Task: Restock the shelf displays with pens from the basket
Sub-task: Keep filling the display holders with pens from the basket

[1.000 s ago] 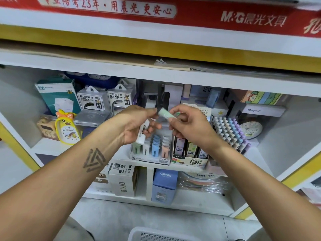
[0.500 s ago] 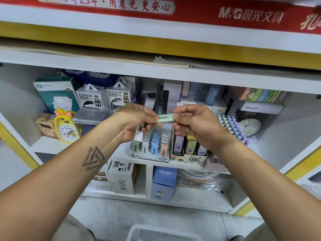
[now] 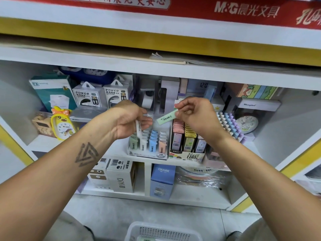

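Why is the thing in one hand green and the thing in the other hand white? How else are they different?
The green case is pinched by the right hand; the white case is held in the left hand. The green case lies slanted, almost sideways, and is in plain sight. The white case points up and down and is partly hidden by the left hand's fingers. Both are slim cases like those in the display box below.

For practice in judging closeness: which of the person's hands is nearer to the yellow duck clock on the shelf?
Left. The left hand, holding a white case, is right of the yellow duck clock. The right hand, pinching a green case, is farther right.
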{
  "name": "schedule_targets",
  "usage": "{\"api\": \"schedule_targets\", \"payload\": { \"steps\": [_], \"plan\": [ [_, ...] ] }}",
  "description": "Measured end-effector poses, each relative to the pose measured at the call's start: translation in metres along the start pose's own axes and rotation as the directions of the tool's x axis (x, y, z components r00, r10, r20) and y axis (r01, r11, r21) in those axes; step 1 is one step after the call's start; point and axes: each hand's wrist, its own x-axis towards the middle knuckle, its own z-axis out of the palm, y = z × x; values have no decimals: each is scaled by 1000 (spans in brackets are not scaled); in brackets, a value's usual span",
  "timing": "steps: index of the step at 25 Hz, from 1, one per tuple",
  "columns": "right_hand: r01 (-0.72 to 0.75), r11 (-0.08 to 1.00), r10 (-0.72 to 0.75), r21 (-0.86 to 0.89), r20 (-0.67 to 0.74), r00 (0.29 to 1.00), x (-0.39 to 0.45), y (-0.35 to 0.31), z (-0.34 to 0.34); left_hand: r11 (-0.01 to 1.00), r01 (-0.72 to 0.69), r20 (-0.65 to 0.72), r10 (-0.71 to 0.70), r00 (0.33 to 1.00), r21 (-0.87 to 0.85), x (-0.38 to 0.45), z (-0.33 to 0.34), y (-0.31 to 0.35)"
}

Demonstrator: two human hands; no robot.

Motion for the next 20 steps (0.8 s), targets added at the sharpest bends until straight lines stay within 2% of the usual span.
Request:
{"api": "schedule_targets", "payload": {
  "steps": [4,9,13,17,20],
  "plan": [
    [120,958,-134,-262,-33,990,2,5,1,998,-45,-37,44,998,-46,-2,-2,4],
    [207,898,-227,-389,-5,974,1,5,7,996,-54,-16,53,998,-75,-5,-6,5],
    [251,804,-254,-539,69,965,2,7,17,999,-34,6,34,999,-5,-9,-6,5],
    [256,791,-257,-556,78,963,7,6,26,995,-32,10,31,999,96,-7,-11,6],
    [260,796,-268,-547,66,961,9,6,32,999,-14,-10,14,1000,49,-4,-16,6]
  ]
}}
